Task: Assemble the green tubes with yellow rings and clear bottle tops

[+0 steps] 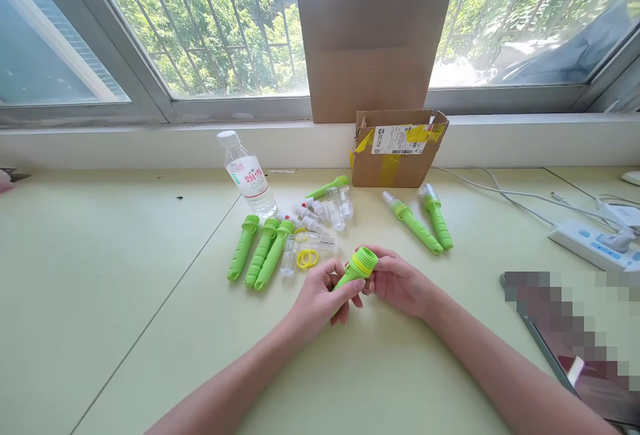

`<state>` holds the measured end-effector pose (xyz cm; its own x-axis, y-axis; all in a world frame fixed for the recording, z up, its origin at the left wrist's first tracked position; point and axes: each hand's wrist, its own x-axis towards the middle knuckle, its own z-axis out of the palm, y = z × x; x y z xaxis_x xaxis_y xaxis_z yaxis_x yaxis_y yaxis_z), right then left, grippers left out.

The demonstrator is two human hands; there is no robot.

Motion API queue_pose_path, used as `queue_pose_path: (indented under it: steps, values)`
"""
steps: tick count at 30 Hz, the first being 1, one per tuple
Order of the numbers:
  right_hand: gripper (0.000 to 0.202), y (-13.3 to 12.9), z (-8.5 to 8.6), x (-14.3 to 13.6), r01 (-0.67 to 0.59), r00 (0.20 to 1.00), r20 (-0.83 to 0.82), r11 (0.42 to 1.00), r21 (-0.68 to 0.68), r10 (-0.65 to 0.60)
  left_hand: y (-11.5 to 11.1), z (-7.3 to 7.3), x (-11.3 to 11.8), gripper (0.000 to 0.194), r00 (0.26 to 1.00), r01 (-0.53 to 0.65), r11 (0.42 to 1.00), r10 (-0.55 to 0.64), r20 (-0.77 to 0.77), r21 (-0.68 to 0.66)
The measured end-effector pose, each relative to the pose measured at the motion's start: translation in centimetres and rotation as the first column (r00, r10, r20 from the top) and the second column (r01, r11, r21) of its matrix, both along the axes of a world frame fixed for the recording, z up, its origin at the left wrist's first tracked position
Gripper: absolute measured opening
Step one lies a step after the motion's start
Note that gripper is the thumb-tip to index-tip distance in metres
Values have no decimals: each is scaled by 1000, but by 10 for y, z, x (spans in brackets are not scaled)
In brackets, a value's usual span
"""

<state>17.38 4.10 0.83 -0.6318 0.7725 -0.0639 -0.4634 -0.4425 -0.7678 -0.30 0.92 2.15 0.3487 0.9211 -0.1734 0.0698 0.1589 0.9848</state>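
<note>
My left hand (325, 293) is wrapped round a green plastic handle (364, 259), a hollow tube with a threaded open end tilted up to the right. A yellow ring (359, 267) sits around its neck, below the thread. The fingertips of my right hand (395, 278) close against the neck at the ring; part of the grip is hidden behind the tube. Left of my hands lie three similar green handles (273, 253), loose yellow rings (307, 259), and several clear plastic caps (289, 255) and white nozzle pieces (314, 225). Another green handle (327, 186) lies behind them.
Two green handles with clear caps (415, 227) lie at the right. A water bottle (249, 178) stands back left, an open cardboard box (393, 151) at the wall. Far right are a power strip (590, 245), white cables (500, 191) and a phone (543, 348).
</note>
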Motion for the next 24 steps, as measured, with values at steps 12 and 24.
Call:
queue_pose_path:
  steps: [12,24]
  values:
    - [9,0,1,1,-13,1000,-9,999,33,13,2,1,-3,31,998,57,998,-57,29,19]
    - [9,1,-4,3,8,999,-37,1000,-5,-8,-1,6,-3,39,991,131,990,-132,33,56]
